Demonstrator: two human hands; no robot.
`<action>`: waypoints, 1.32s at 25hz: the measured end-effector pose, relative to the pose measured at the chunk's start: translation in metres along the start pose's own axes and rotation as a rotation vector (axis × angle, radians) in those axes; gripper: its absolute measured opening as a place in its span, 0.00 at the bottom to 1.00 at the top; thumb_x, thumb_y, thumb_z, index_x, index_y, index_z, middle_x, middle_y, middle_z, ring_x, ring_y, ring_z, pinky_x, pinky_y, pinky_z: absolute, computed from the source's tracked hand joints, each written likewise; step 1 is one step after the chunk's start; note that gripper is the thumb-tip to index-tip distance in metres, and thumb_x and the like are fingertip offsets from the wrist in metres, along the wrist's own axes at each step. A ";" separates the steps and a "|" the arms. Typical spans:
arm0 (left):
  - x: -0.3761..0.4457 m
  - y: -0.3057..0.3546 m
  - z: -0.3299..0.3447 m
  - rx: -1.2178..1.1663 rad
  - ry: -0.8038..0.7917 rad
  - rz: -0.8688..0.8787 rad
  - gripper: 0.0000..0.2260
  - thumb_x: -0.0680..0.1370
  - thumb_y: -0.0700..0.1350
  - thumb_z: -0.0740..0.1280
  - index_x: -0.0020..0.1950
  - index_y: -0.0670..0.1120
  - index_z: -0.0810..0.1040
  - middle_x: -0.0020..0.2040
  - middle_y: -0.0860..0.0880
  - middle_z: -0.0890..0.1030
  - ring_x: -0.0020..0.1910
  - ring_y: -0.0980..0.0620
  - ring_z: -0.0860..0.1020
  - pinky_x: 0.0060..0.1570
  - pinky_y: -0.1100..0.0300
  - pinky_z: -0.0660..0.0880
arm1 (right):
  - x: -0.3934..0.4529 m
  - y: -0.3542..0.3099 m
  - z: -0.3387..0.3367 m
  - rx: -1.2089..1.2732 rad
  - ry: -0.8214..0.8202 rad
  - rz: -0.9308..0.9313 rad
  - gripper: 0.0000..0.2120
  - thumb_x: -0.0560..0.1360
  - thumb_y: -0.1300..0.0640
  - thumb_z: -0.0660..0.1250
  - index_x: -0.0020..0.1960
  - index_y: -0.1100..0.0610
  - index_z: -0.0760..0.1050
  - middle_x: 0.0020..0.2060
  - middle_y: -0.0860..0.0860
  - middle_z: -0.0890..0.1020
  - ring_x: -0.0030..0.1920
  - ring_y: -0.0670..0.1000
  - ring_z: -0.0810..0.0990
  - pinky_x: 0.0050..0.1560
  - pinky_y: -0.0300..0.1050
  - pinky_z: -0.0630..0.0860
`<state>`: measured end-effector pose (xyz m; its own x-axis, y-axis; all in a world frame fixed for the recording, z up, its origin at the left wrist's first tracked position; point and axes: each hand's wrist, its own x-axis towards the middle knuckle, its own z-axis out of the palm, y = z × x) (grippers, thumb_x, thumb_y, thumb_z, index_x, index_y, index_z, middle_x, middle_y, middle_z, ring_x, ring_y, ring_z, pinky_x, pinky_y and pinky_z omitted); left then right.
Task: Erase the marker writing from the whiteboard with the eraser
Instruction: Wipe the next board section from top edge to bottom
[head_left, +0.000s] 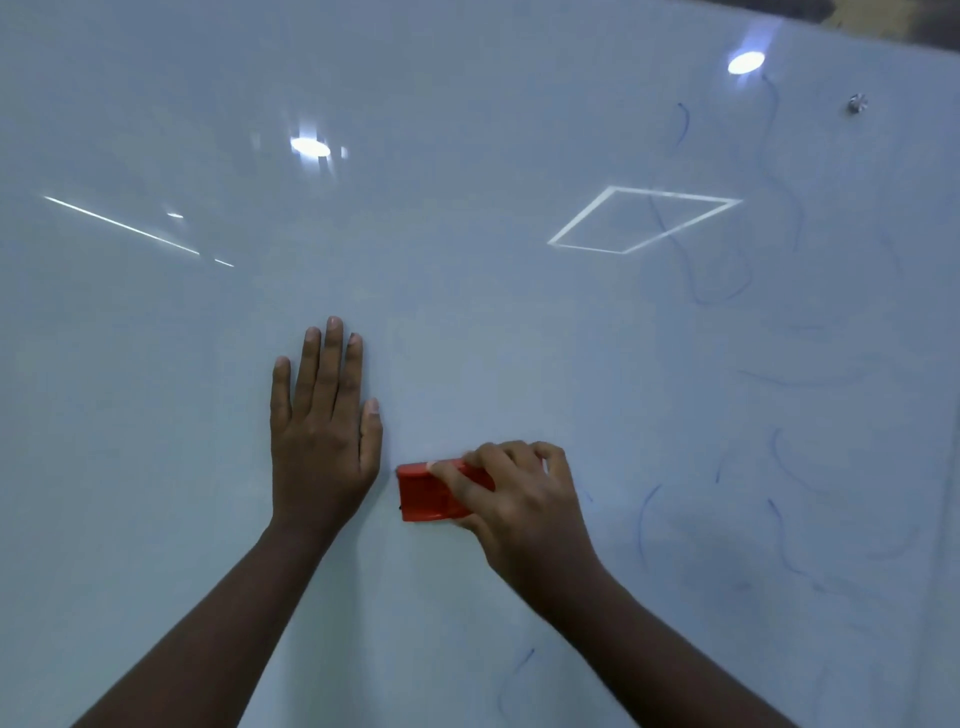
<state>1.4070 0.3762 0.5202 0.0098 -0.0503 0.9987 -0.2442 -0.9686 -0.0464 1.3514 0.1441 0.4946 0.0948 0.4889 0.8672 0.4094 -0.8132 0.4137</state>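
Observation:
A glossy whiteboard fills almost the whole view. Faint blue marker strokes run down its right side, with one more stroke near the bottom middle. My right hand grips a red eraser and holds it against the board, low and just right of centre. Flat on the board, fingers straight and pointing up, rests my left hand, a short gap to the left of the eraser. The left half of the board shows no writing.
Ceiling lights reflect in the board as two bright spots, a line, and a square outline. A small metal fixing sits near the top right corner. The board's dark top edge shows at upper right.

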 end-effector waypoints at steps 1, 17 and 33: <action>-0.005 -0.001 -0.001 0.003 0.001 0.002 0.28 0.86 0.45 0.55 0.85 0.39 0.58 0.86 0.39 0.57 0.85 0.40 0.55 0.83 0.38 0.52 | 0.001 0.008 -0.005 -0.012 -0.008 0.021 0.23 0.72 0.47 0.74 0.66 0.46 0.79 0.52 0.48 0.80 0.50 0.54 0.79 0.53 0.53 0.71; -0.052 0.004 -0.005 0.014 -0.054 -0.041 0.26 0.87 0.44 0.55 0.86 0.41 0.58 0.86 0.40 0.56 0.86 0.41 0.54 0.84 0.39 0.50 | -0.030 0.007 -0.002 0.188 0.140 0.644 0.32 0.64 0.52 0.82 0.67 0.53 0.81 0.47 0.52 0.77 0.47 0.58 0.77 0.48 0.55 0.75; -0.121 0.003 -0.010 -0.021 -0.156 -0.038 0.27 0.87 0.46 0.57 0.86 0.40 0.57 0.86 0.40 0.53 0.86 0.40 0.52 0.84 0.38 0.49 | -0.069 0.017 -0.018 0.265 0.147 0.929 0.32 0.63 0.40 0.83 0.65 0.46 0.81 0.50 0.46 0.81 0.48 0.47 0.82 0.45 0.48 0.81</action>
<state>1.3954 0.3817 0.3990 0.1697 -0.0529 0.9841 -0.2607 -0.9654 -0.0069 1.3355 0.0909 0.4467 0.3758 -0.3702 0.8496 0.4212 -0.7484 -0.5124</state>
